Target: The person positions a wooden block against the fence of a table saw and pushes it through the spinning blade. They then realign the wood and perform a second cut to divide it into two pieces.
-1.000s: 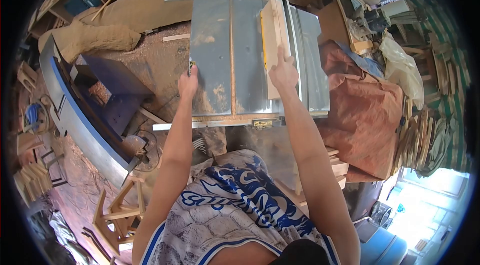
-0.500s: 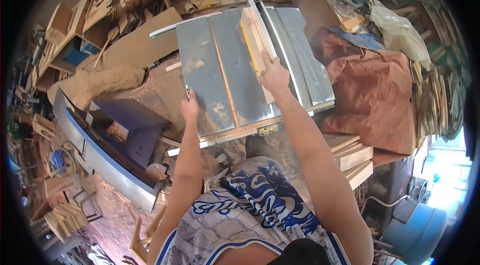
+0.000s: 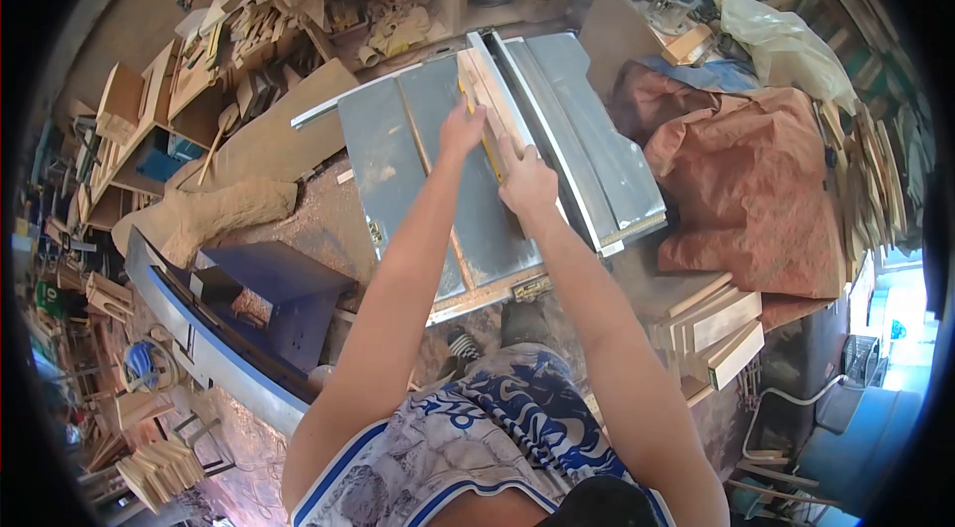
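A long pale wooden board (image 3: 484, 80) lies on the grey top of a table saw (image 3: 383, 149), beside the metal fence (image 3: 542, 134). Along the board's left side runs a thin yellow strip (image 3: 491, 161). My right hand (image 3: 528, 179) grips the near part of the board, its index finger reaching forward along the wood. My left hand (image 3: 463, 126) is farther forward at the board's left side, fingers closed by the yellow strip. Whatever sits between those fingers is too small to make out.
Stacked boards (image 3: 711, 328) stand near my right side, below a reddish-brown cover (image 3: 751, 189). A dark blue metal housing (image 3: 284, 278) stands left of the saw, with sawdust around it. Wood offcuts (image 3: 264, 30) fill shelving at the back left.
My left hand has left the saw top's left edge and moved right and forward to the board. My right hand stays on the board. The whole view has shifted slightly.
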A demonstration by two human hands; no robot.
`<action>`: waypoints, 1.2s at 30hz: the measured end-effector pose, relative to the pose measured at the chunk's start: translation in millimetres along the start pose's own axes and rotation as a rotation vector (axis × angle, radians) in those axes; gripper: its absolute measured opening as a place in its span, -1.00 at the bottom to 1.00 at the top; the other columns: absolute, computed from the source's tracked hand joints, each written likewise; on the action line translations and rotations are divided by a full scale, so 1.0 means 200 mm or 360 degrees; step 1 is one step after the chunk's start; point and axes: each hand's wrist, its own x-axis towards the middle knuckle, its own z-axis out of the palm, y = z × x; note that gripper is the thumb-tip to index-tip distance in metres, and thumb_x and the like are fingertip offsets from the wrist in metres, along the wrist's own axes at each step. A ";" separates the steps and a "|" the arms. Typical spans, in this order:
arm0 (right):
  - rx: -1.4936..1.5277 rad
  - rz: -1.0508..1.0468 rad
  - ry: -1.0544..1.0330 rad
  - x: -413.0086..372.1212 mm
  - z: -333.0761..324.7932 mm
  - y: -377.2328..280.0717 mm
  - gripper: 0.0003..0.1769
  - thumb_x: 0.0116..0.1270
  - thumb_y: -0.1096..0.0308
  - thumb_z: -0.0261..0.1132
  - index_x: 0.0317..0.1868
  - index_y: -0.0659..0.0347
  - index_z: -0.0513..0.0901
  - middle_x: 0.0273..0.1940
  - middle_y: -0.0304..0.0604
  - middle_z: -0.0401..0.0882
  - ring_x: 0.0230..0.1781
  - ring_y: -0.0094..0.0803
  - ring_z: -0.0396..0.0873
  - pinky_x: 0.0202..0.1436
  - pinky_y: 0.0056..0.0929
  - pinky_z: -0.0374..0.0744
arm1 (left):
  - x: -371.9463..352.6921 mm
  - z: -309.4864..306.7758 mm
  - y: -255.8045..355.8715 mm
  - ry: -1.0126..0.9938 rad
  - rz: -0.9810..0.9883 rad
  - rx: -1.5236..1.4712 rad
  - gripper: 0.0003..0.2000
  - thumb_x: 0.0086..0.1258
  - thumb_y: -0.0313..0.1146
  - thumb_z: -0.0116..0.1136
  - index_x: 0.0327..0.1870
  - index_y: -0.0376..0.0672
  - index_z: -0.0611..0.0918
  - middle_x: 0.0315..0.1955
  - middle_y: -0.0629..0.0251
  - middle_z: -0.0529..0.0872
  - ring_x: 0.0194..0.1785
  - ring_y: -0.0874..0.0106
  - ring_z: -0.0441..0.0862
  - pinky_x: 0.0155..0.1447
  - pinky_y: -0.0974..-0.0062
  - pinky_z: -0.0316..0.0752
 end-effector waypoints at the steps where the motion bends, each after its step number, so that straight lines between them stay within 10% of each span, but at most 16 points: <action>1: 0.0016 0.0005 -0.0017 0.00 -0.01 0.00 -0.09 0.18 0.35 0.48 0.58 -0.13 0.39 0.03 0.13 0.60 -0.10 0.07 0.78 -0.12 0.05 0.77 | 0.06 0.04 0.03 -0.0013 -0.0020 0.0089 -0.50 0.57 0.02 0.28 0.18 -0.30 0.79 0.10 0.00 0.86 0.02 0.18 0.83 0.14 0.29 0.65; 7: 0.0038 -0.0002 -0.0030 0.02 -0.01 0.02 -0.05 0.12 0.38 0.54 0.57 -0.12 0.42 0.00 0.09 0.59 -0.14 0.04 0.78 -0.20 -0.03 0.78 | 0.24 0.09 -0.01 -0.0564 -0.0328 -0.0423 -0.59 0.45 -0.05 0.42 -0.01 -0.29 0.83 -0.30 0.20 0.88 -0.22 0.41 0.79 -0.03 0.35 0.66; 17: 0.0083 -0.0104 0.0019 0.03 0.06 0.10 -0.12 0.20 0.34 0.47 0.55 -0.25 0.41 -0.01 0.05 0.61 -0.19 0.03 0.79 -0.24 0.00 0.76 | 0.15 0.00 0.11 -0.0451 -0.0303 -0.0344 -0.60 0.37 -0.05 0.43 0.08 -0.11 0.85 -0.16 0.13 0.91 -0.04 0.18 0.86 0.11 0.20 0.65; 22: 0.0649 -0.0107 -0.0530 -0.02 -0.26 0.34 -0.21 0.24 0.10 0.55 0.51 -0.09 0.60 0.22 0.01 0.69 0.33 0.02 0.62 0.41 -0.02 0.58 | 0.14 -0.01 0.13 -0.0459 -0.0289 -0.0359 -0.59 0.38 -0.06 0.43 0.11 -0.13 0.83 -0.11 0.16 0.92 -0.02 0.21 0.85 0.11 0.24 0.64; 28: 0.1202 -0.0071 -0.0534 -0.38 -0.18 0.69 -0.32 0.24 0.16 0.62 0.40 0.02 0.75 0.51 0.02 0.61 0.51 -0.13 0.56 0.54 -0.19 0.50 | 0.16 0.00 0.12 -0.0491 -0.0275 -0.0322 -0.56 0.40 -0.03 0.43 0.15 -0.14 0.82 -0.06 0.21 0.93 0.01 0.23 0.85 0.14 0.28 0.63; 36: 0.1395 0.0390 -0.0346 -0.44 -0.11 0.66 -0.65 0.17 0.23 0.69 -0.03 0.10 0.95 0.31 0.00 0.77 0.34 -0.13 0.69 0.46 -0.22 0.53 | 0.23 0.10 -0.01 -0.0526 -0.0311 -0.0307 -0.53 0.40 -0.02 0.44 0.16 -0.20 0.82 -0.09 0.20 0.93 0.00 0.26 0.85 0.13 0.32 0.62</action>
